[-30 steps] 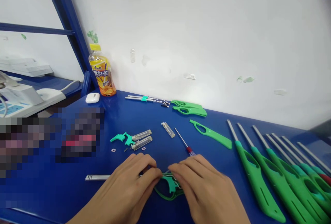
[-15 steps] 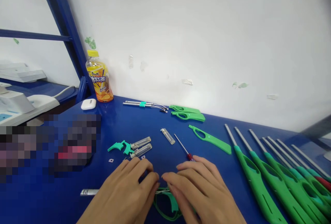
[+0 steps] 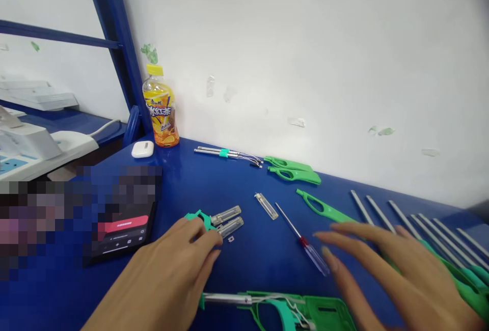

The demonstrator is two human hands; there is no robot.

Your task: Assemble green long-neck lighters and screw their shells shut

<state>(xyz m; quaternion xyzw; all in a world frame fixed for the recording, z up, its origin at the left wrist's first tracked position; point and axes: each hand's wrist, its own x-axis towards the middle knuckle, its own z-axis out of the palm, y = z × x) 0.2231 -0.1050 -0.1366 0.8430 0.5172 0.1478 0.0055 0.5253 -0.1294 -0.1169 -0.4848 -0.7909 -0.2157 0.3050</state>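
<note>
My left hand (image 3: 164, 270) is over the teal plastic parts (image 3: 200, 216), its fingers curled together and their grip hidden. Two clear lighter fluid tanks (image 3: 229, 219) and a small square metal piece (image 3: 231, 239) lie beside its fingertips. My right hand (image 3: 393, 275) hovers with fingers apart, holding nothing, right of a screwdriver (image 3: 311, 254) with a red and clear handle. Between the hands lies an opened green lighter shell (image 3: 330, 313) with white wires, a teal trigger (image 3: 284, 313) and a metal tube (image 3: 227, 298); its lower part is cut off by the frame.
Further back are a single clear tank (image 3: 266, 205), several green shell halves (image 3: 294, 175) and metal tubes with wires (image 3: 216, 153). Several long-nosed lighters (image 3: 473, 290) line the right. A phone (image 3: 126, 234), an earbud case (image 3: 142, 149) and a tea bottle (image 3: 162, 112) stand left.
Both hands have left the green shell. My left hand moved to the teal parts; my right hand moved right and opened, uncovering the screwdriver handle. The view has shifted slightly.
</note>
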